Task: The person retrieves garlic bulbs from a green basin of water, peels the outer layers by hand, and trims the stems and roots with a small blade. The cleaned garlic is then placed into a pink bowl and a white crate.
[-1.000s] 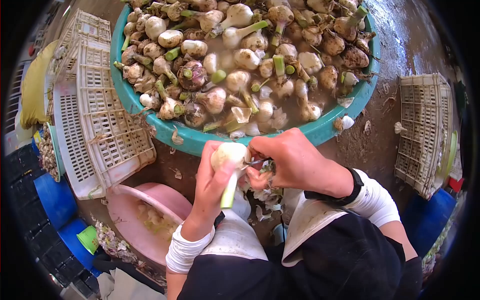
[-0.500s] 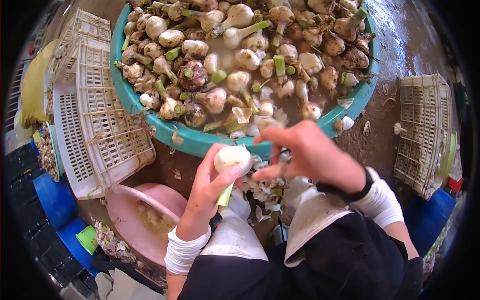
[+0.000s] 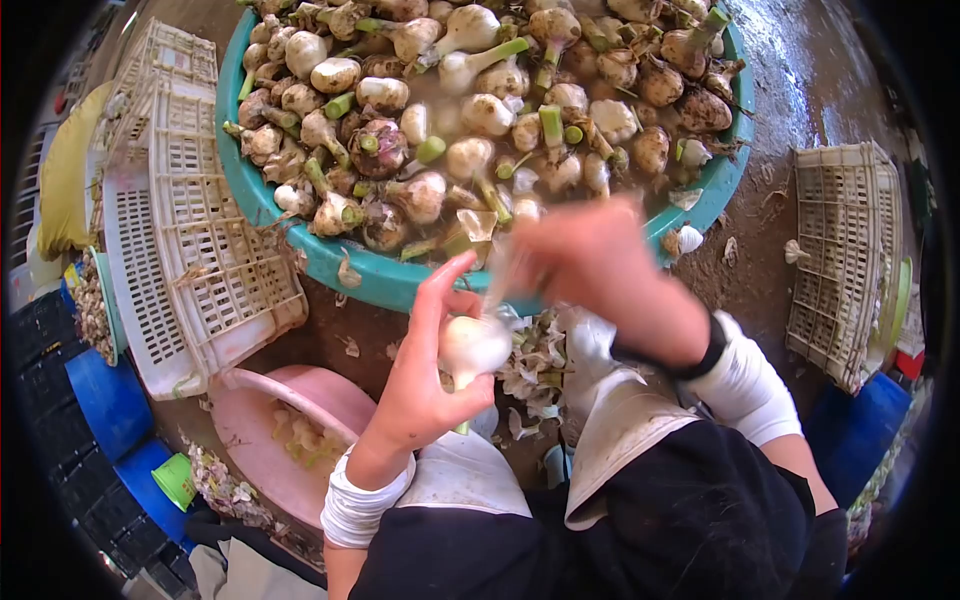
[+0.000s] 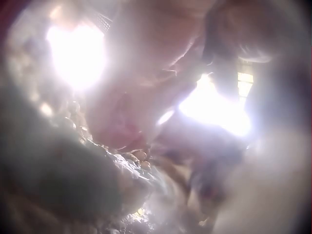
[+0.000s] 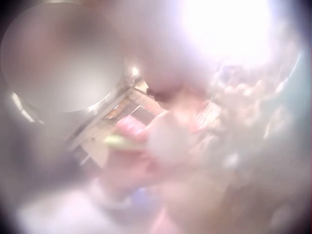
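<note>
In the head view my left hand (image 3: 415, 385) holds a pale garlic bulb (image 3: 474, 346) between thumb and fingers, its short green stem pointing down. My right hand (image 3: 605, 275), blurred by motion, is just above and right of the bulb. A thin whitish strip of garlic skin (image 3: 497, 288) stretches from the bulb's top to its pinching fingertips. Behind both hands stands a teal tub (image 3: 375, 282) of murky water heaped with soiled garlic bulbs (image 3: 418, 197). Both wrist views are hazy with glare; the right one shows the bulb (image 5: 168, 141) as a pale blur.
Left stand white plastic crates (image 3: 215, 220) and a pink basin (image 3: 245, 430) with pale pieces inside. Peeled skins (image 3: 535, 370) lie on the ground between the person's legs. Another crate (image 3: 845, 265) and a blue container (image 3: 860, 440) are at right.
The right hand drew away from the bulb with fingers spread, then came back to its top and pulls up a strip of skin. The left hand has tipped the bulb, its stem now lower.
</note>
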The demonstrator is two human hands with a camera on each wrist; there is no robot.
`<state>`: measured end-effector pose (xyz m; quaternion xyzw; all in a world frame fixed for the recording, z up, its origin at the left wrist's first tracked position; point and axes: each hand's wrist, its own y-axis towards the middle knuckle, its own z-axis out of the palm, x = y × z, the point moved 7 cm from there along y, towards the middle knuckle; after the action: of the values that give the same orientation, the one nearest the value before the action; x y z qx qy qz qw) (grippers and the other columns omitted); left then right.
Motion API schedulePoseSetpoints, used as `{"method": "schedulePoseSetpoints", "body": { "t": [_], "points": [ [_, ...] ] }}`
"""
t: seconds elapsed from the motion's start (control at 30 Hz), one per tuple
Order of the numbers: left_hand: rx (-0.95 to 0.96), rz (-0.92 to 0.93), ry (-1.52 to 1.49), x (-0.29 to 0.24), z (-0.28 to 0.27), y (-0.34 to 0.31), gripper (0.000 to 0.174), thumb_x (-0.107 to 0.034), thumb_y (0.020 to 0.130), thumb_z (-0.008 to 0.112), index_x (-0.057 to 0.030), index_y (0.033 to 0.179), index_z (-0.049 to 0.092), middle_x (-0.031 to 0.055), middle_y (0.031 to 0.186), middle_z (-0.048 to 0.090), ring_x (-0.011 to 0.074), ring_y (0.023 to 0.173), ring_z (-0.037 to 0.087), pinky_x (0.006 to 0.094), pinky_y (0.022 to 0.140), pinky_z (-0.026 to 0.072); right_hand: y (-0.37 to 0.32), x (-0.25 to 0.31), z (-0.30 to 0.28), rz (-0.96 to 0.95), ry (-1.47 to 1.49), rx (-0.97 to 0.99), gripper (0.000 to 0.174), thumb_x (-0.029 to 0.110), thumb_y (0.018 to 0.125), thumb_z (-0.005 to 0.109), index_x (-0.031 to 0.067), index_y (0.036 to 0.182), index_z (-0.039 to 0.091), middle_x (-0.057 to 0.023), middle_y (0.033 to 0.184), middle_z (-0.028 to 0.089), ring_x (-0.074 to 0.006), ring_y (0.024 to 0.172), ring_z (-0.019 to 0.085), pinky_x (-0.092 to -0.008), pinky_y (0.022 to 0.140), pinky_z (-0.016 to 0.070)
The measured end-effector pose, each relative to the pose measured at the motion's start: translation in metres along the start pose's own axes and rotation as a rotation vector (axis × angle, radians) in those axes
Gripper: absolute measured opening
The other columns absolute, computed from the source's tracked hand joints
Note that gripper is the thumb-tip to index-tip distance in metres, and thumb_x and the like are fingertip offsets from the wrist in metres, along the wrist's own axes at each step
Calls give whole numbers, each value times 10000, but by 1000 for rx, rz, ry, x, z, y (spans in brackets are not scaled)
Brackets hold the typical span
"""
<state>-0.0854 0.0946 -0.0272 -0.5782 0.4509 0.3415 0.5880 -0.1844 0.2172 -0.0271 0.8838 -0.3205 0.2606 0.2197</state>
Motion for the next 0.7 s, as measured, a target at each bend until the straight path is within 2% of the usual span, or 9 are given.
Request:
{"method": "schedulePoseSetpoints", "body": {
  "t": [0.07,0.2,0.33,0.4,0.5,0.57,0.6,0.63,0.7],
  "points": [
    [-46,18,-83,15,-10,-2,887,-53,637,595,-82,1449,238,75,1008,447,143,931,481,271,862,415,10,-54,-47,433,192,-191,44,109,675,693,107,680,650,-61,589,624,-215,494,595,-325,485,463],
    [-63,-39,-278,19,-25,-9,941,-8,619,591,-90,1479,216,62,1040,436,133,919,479,251,850,413,-18,-2,-6,90,286,576,168,194,735,778,68,777,675,-58,572,576,-198,534,594,-302,514,457],
    [-25,-63,-219,24,-13,-9,953,-5,609,567,-93,1486,207,53,1053,423,130,934,458,234,880,376,-16,26,5,126,453,296,227,178,703,811,82,851,669,-50,717,636,-209,630,624,-305,562,479],
    [57,-56,-168,20,-3,-7,972,-6,598,559,-103,1495,197,49,1065,421,139,968,449,231,916,343,-15,32,17,-89,729,284,208,92,716,778,66,879,651,-58,721,626,-180,632,624,-294,578,482],
    [44,-26,-135,9,-17,-14,967,-4,593,566,-81,1489,210,51,1070,428,138,987,456,238,924,349,-7,-30,-7,473,1039,7,98,3,738,657,47,771,576,-53,657,574,-158,592,581,-285,556,456],
    [31,19,-215,4,-41,-25,960,-43,566,620,-17,1457,263,57,1055,475,135,997,477,233,924,358,-14,-37,-11,356,722,158,83,16,737,663,34,754,584,-65,667,590,-166,581,575,-285,573,465],
    [1,39,-330,11,-64,-37,928,-107,576,653,-26,1435,313,74,1058,502,162,978,501,259,908,402,-22,-24,-7,211,518,444,126,99,747,715,49,736,601,-71,678,610,-195,575,587,-300,583,479],
    [-108,172,-772,16,-81,-47,878,-231,618,740,-8,1383,371,96,1071,508,198,910,526,298,811,462,-38,-29,0,168,331,550,240,239,718,777,69,744,609,-68,719,635,-244,612,621,-342,585,488],
    [-73,561,-1573,6,-130,-77,520,-348,948,515,-16,1336,415,81,1072,511,181,769,492,310,660,447,-34,-49,-34,175,-7,134,334,338,674,797,108,867,651,-60,769,656,-279,688,647,-376,589,487]
  ]
}}
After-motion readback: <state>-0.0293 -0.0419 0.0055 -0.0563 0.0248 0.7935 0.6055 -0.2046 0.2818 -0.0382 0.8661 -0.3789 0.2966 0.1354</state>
